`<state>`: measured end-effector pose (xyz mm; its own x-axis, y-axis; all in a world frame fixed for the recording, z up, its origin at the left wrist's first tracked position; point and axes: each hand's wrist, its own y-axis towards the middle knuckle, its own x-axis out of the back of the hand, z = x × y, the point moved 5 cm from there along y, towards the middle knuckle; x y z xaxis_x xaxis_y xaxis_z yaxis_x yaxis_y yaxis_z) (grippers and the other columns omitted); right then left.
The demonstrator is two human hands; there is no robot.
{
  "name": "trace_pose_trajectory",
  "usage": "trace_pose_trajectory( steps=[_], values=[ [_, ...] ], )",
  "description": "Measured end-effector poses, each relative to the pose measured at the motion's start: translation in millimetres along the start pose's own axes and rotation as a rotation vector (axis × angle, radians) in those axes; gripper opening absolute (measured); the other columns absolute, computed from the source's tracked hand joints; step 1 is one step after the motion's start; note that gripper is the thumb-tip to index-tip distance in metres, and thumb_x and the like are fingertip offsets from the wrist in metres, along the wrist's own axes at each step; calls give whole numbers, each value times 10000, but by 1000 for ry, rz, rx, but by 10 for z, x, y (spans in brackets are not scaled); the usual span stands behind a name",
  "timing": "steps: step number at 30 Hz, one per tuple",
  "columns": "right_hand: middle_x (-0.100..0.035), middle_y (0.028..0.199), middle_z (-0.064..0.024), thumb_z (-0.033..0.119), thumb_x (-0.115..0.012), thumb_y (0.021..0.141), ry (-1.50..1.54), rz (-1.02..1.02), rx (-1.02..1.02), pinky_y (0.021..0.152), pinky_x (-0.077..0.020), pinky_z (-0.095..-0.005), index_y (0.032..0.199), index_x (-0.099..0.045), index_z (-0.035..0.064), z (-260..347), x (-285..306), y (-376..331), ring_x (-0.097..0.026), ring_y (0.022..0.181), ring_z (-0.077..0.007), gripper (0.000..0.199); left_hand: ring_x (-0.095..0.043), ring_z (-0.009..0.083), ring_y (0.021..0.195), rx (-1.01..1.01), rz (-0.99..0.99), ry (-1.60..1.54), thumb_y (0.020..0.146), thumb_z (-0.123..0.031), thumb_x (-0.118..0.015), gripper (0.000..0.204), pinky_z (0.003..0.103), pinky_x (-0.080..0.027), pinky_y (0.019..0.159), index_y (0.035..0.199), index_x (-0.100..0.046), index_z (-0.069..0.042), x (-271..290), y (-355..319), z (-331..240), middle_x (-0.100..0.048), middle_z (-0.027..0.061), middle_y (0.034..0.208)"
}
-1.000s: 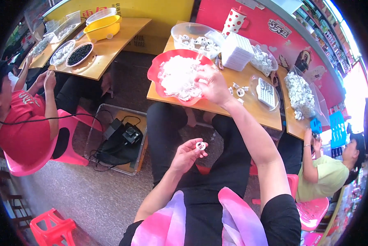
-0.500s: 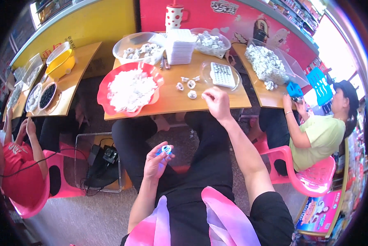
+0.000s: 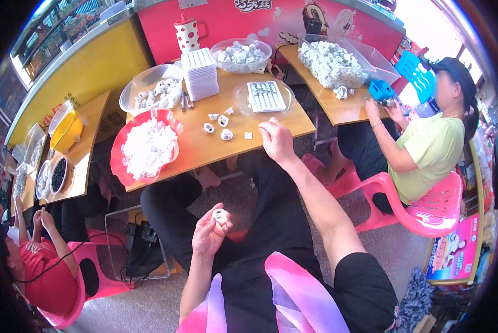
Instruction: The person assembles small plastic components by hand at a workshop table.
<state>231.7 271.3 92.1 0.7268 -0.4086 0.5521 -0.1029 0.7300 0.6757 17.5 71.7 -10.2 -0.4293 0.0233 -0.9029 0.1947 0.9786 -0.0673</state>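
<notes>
Your left hand (image 3: 207, 236) is clamped on a white part (image 3: 219, 215); your right hand (image 3: 277, 141), grip state unclear, is nearer the tray (image 3: 270, 110) by the table's (image 3: 215, 153) right edge.

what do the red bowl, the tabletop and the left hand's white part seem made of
Red bowl: likely smooth plastic, with a thin wavy rim. Tabletop: wood or laminate, evenly light brown, smooth-looking. White part: perhaps plastic, looks opaque; finish unclear.

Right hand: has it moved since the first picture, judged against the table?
Yes: the right hand has moved rightward across the table, from the red bowl towards the white tray.
</notes>
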Motion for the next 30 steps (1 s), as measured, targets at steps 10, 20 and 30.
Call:
trace_pose_trajectory(
  steps=[10,20,30],
  values=[
    [-560,869,-154,153,-614,806,-179,416,34,728,-477,-452,870,-657,91,164,-279,115,-590,855,-350,99,-629,267,835,34,133,24,891,-163,-617,428,330,-510,749,1247,-487,35,-304,-14,-16,-609,192,1018],
    [-616,731,15,11,-653,819,706,276,-422,551,-428,-197,891,-646,8,226,-71,-245,-525,627,-33,73,-640,274,884,60,69,-49,909,-162,-593,408,351,-522,827,1234,-508,71,-272,20,15,-602,209,1095],
    [-612,705,10,-15,-682,816,1104,451,-685,475,-416,-186,927,-678,31,1154,197,-1341,-506,532,-30,120,-654,249,833,84,57,-14,945,-212,-545,367,348,-547,745,1202,-505,47,-378,-40,10,-627,183,1000]
  ],
)
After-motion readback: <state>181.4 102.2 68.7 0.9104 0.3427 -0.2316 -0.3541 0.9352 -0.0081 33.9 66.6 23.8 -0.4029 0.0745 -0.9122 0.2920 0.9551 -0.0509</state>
